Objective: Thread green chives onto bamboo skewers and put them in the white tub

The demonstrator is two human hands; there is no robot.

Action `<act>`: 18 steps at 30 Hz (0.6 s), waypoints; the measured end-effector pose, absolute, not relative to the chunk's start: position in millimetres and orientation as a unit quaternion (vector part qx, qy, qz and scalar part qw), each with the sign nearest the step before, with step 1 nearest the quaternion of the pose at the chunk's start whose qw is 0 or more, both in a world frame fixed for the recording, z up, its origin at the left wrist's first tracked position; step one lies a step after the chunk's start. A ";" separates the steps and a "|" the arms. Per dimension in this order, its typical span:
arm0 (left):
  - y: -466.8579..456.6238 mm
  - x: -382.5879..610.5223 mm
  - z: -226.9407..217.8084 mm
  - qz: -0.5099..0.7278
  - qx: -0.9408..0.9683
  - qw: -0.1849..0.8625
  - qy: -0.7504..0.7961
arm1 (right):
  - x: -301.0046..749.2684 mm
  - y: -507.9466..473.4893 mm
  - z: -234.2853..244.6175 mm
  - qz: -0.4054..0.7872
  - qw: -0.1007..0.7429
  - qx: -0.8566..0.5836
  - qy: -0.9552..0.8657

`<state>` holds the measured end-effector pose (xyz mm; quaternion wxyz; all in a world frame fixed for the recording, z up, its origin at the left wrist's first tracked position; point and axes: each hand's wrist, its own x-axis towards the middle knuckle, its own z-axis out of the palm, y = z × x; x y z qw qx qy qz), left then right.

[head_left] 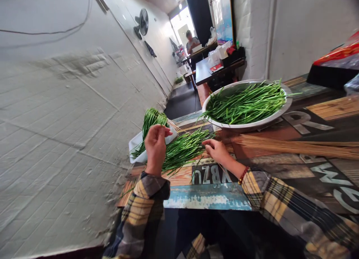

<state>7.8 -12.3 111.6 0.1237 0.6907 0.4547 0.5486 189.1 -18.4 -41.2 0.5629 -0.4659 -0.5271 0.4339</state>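
My left hand (pixel 155 145) is raised over the table, fingers closed round a bundle of green chive stalks (pixel 150 120) that fans out above a white tray (pixel 135 143). My right hand (pixel 215 149) rests on the patterned table (pixel 207 195), fingers curled and pinching at the end of a loose heap of green stalks (pixel 183 148) lying between the two hands. Both arms wear plaid sleeves; a red bead bracelet (pixel 242 175) is on the right wrist.
A large metal bowl (pixel 249 122) full of green stalks stands behind my right hand. A long pile of thin bamboo skewers (pixel 297 146) lies to the right. A white tiled wall (pixel 70 120) runs along the left. A person (pixel 191 42) sits at far tables.
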 end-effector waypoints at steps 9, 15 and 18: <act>5.7 8.2 114.0 0.318 0.828 -0.122 0.445 | 188.5 -18.5 -42.8 0.427 0.566 -0.464 -0.531; 0.5 -4.3 33.8 0.228 0.840 -0.062 0.489 | 187.2 -18.3 -40.0 0.418 0.565 -0.472 -0.532; -15.9 -1.6 11.1 0.218 0.833 -0.037 0.508 | 186.0 -19.8 -39.8 0.420 0.557 -0.477 -0.534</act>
